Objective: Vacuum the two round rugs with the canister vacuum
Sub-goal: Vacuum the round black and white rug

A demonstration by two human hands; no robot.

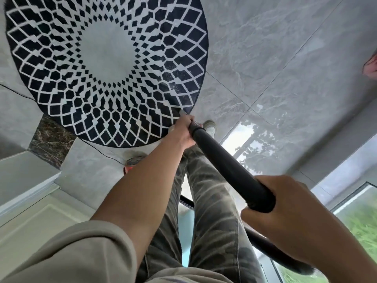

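A round black-and-white patterned rug [106, 64] lies on the grey tiled floor at upper left. The black vacuum wand [226, 166] runs diagonally from lower right up to the rug's near edge. My left hand [183, 131] grips the wand's far end, just at the rug's rim, where a pale nozzle tip shows. My right hand [293, 219] grips the wand's near end. The black hose [186, 202] passes behind my legs. A red-and-grey part of the canister vacuum [132, 162] peeks out past my left forearm. Only one rug is in view.
My legs in camouflage trousers [210, 211] and a pale shoe [211, 127] stand by the rug's edge. A dark marble threshold [51, 139] and white door frame lie at left. Glass panels [350, 174] with greenery line the right. A pink object [370, 67] is at the right edge.
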